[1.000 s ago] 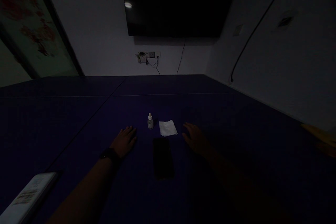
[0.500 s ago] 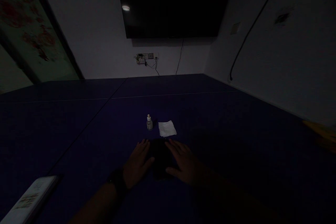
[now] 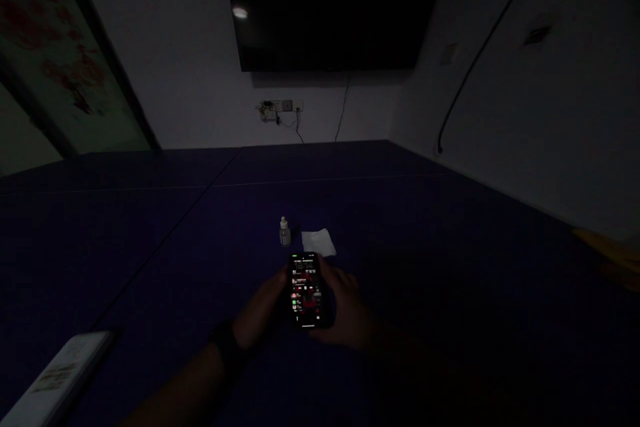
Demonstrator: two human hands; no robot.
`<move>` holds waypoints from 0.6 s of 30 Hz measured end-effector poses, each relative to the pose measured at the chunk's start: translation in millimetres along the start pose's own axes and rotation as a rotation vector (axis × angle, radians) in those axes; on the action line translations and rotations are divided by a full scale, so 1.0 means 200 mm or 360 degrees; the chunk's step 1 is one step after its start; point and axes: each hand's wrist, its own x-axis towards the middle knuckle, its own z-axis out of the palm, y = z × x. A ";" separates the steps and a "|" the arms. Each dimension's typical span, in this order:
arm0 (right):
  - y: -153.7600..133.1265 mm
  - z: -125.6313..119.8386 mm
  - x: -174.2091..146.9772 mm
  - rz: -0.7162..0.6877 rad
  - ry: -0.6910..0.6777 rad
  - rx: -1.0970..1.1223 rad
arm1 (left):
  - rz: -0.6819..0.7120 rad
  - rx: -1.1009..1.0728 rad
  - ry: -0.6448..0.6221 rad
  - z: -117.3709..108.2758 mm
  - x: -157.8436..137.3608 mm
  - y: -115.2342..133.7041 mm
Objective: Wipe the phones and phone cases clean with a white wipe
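Note:
A smartphone with a lit screen is held between my two hands, its top edge pointing away from me. My left hand grips its left side, and a dark watch sits on that wrist. Along the right side my right hand is wrapped, with the thumb near the lower right corner. Just past the phone's top lies a folded white cloth or tissue, partly hidden by the phone. Left of it stands a small dropper bottle, upright, with a white cap.
Dark blue table with seam lines. A white box or book lies at the lower left. Beyond are a large wall screen and sockets with cables. Something yellow sits at the right edge.
The phone's screen was dark and has lit up. My hands have gone from lying along the phone's sides with fingers extended to gripping it, and it now overlaps the cloth's lower edge.

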 end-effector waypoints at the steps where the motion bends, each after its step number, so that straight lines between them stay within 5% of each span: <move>1: -0.01 0.00 0.00 -0.0030 0.0072 0.0023 | -0.0016 -0.0199 0.0047 0.03 0.00 0.01; 5: -0.04 -0.01 0.02 -0.0218 0.0203 0.0007 | -0.0092 -0.0697 0.0280 0.12 0.05 0.04; 18: 0.01 0.00 0.09 -0.0363 0.0211 -0.0164 | -0.0307 -0.1012 -0.0273 0.04 0.21 0.01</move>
